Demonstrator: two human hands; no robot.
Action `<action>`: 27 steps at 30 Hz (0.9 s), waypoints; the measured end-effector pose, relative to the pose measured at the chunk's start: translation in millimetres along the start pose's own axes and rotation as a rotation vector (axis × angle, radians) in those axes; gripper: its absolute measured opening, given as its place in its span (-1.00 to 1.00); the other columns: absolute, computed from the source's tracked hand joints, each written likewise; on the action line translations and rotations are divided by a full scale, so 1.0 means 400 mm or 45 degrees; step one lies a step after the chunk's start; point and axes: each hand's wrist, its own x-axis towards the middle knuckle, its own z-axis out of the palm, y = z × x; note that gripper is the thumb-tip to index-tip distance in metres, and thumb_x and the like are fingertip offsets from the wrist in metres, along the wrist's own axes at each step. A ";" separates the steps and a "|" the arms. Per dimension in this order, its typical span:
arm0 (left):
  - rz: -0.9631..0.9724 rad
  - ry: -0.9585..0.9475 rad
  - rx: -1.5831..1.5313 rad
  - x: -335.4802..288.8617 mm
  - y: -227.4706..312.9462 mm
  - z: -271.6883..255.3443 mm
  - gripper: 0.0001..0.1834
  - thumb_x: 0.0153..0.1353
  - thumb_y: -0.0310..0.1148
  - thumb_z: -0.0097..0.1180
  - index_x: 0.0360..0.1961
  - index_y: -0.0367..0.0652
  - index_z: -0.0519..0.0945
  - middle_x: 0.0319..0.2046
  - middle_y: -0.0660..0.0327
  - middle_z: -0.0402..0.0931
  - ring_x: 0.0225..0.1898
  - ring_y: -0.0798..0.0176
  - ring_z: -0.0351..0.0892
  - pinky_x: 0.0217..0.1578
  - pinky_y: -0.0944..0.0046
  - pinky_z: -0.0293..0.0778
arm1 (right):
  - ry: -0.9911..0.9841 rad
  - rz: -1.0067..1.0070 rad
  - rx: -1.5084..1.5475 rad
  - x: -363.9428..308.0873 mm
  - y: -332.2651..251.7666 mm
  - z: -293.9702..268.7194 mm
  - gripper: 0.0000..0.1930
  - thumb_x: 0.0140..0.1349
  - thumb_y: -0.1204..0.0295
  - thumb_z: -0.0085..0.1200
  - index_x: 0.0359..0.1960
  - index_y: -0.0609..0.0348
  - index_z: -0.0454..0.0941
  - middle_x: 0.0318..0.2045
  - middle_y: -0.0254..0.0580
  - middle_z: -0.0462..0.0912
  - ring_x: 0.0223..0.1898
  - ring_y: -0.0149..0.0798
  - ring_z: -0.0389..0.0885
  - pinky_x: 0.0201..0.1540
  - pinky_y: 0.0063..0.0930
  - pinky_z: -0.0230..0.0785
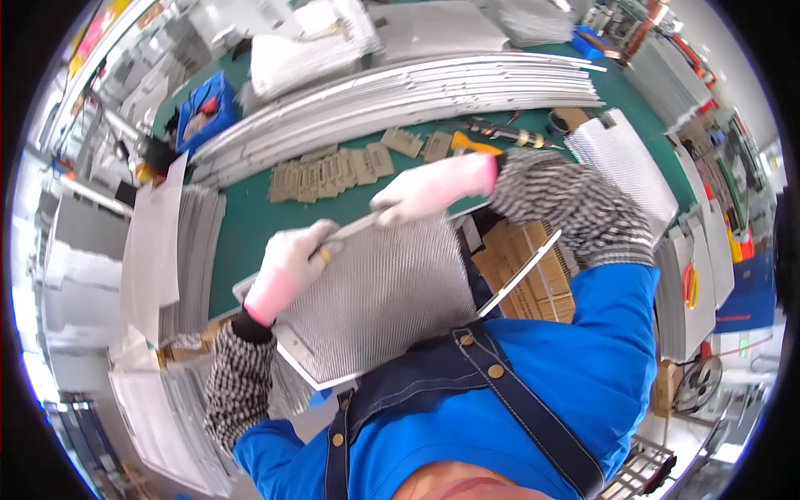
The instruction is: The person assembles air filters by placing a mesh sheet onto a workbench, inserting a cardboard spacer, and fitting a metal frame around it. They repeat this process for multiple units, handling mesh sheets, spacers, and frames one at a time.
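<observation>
A silver, finely ridged mesh panel [383,292] lies tilted in front of my chest, its near edge close to my apron. Gloved in white with a pink cuff, my left hand [293,257] is closed on the panel's far edge toward the left. My right hand [425,190], in a matching glove, grips a pale metal strip [357,227] along that same edge, further right. Fingers partly hide where the strip and panel meet. A white strip [302,358] runs along the panel's left side, and another narrow white strip [523,273] slants up from its right side.
Beyond my hands, several flat grey-beige slotted pieces [329,175] lie on the green table [250,225]. Long metal strips [400,96] stretch behind them. A power screwdriver [512,133] and yellow-orange tool [473,143] rest right. Panel stacks [187,258] stand left; a cardboard box [529,267] sits right.
</observation>
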 end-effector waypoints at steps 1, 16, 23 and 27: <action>0.013 0.002 0.066 0.003 -0.012 0.006 -0.78 0.24 -0.23 0.23 -0.17 -0.10 0.61 -0.49 0.00 0.61 -0.40 -0.08 0.66 -0.36 0.01 0.54 | -0.012 0.098 0.010 -0.043 -0.003 -0.017 -0.50 0.41 0.06 -0.11 0.04 0.32 0.46 -0.21 0.13 0.63 -0.12 0.04 0.62 -0.02 -0.16 0.43; 0.158 -0.491 -0.536 0.240 0.115 0.093 -0.73 0.25 -0.22 0.23 -0.14 -0.18 0.66 -0.32 0.01 0.65 -0.23 -0.03 0.66 -0.22 0.08 0.55 | 0.062 0.232 0.704 -0.161 0.172 0.098 -0.53 0.49 0.07 -0.16 -0.01 0.33 0.47 -0.45 -0.29 0.49 -0.40 -0.29 0.51 -0.30 -0.39 0.43; 0.092 -0.495 -0.086 0.267 0.070 0.118 -0.69 0.26 -0.17 0.20 -0.12 -0.16 0.69 -0.38 -0.04 0.66 -0.27 -0.07 0.67 -0.21 0.07 0.54 | 0.634 0.412 0.262 -0.220 0.344 0.019 -0.60 0.33 0.16 0.00 0.03 0.18 0.62 -0.31 -0.14 0.72 -0.30 -0.18 0.70 -0.19 -0.33 0.57; -0.069 -0.503 -0.117 0.242 -0.022 0.124 -0.66 0.28 -0.14 0.17 -0.15 -0.19 0.70 -0.38 -0.03 0.65 -0.28 -0.07 0.66 -0.20 0.08 0.52 | 0.764 1.027 -0.291 -0.323 0.468 -0.032 -0.62 0.27 0.12 0.05 -0.09 0.13 0.67 -0.20 0.04 0.72 -0.13 0.05 0.71 -0.03 -0.11 0.53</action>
